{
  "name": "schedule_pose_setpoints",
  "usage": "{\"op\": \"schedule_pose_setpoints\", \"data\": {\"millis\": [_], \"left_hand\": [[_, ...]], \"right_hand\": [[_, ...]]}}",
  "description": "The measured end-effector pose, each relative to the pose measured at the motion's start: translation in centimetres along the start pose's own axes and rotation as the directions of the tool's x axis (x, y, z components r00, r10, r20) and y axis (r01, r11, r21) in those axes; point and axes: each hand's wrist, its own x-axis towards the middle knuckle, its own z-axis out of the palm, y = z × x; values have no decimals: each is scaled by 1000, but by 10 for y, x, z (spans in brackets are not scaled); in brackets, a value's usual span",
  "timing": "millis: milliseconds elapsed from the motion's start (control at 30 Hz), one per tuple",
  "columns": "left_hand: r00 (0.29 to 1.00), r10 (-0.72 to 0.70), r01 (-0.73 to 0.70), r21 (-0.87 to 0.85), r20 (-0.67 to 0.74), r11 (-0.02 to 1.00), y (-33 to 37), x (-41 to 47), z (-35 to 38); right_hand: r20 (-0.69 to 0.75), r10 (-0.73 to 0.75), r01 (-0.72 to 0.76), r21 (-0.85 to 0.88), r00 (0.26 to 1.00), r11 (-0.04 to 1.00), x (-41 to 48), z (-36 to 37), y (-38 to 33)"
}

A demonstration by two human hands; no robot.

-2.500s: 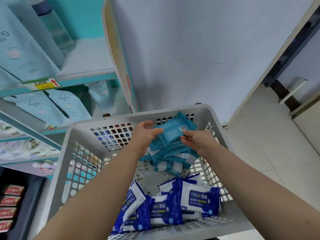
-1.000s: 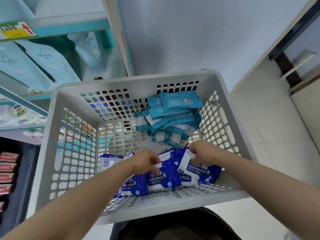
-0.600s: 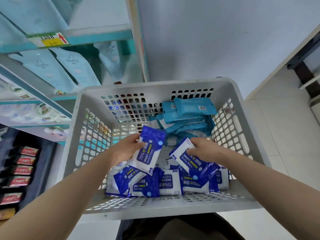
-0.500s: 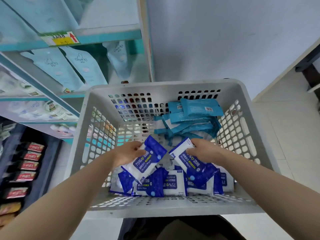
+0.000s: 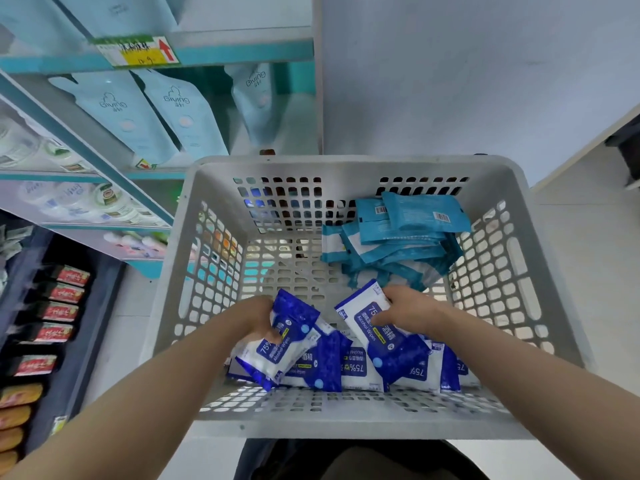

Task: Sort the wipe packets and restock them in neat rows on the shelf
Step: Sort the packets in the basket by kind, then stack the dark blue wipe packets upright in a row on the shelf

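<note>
The basket (image 5: 346,424) is grey moulded plastic, a deep rectangle whose walls and floor are pierced with rows of rounded slots. In its far right corner lies a loose stack of teal packets (image 5: 408,230), flat soft pouches with a dull film, white panels at their ends and small barcodes on the top two. Along the near wall lie the blue packets (image 5: 353,368), glossy and pillow-shaped, deep blue and white with "75%" and "Alcohol Wipes" in print, overlapping one another at odd angles. The left hand (image 5: 256,317) is closed on the left packet (image 5: 280,344), fingers curled over its upper edge and thumb on its face, so that it tilts above the heap. The right hand (image 5: 408,310) grips the right packet (image 5: 377,334) by its far end, fingers bent across the top, and that packet slants with its lower end among the others. Both hands are inside the basket, well apart from the teal stack. To the left stands the shelf (image 5: 242,53), teal-edged, with pale blue pouches (image 5: 121,112) in a row and a yellow price tag (image 5: 138,51) on its lip.
</note>
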Motion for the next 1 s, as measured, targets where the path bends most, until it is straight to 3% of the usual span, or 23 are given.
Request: {"op": "schedule_pose_setpoints", "data": {"millis": [67, 200, 333, 400, 533, 700, 833, 1000], "left_hand": [[996, -14, 10, -44, -84, 999, -6, -7, -5], [957, -70, -38, -360, -281, 932, -15, -27, -21], [922, -190, -95, -674, -337, 732, -17, -48, -25], [916, -232, -104, -751, -328, 652, -21, -54, -22], [917, -254, -117, -815, -309, 568, -27, -64, -16], [910, -255, -156, -839, -327, 522, -25, -74, -15], [885, -229, -252, -831, -405, 496, -19, -90, -21], [834, -259, -406, -860, -487, 309, -20, -120, -35]], "right_hand": [[32, -2, 2, 0, 999, 1000, 2, 4, -7], [116, -87, 94, -57, 989, 994, 7, 22, -28], [199, -151, 189, -188, 968, 964, 24, 52, -40], [226, -159, 220, -279, 961, 935, 35, 66, -42], [252, -208, 310, -491, 945, 814, 43, 87, -45], [268, -166, 302, -620, 949, 724, 41, 94, -54], [166, -220, 276, -537, 961, 797, 26, 58, -66], [15, -338, 325, -324, 941, 889, -11, 7, -102]]}}
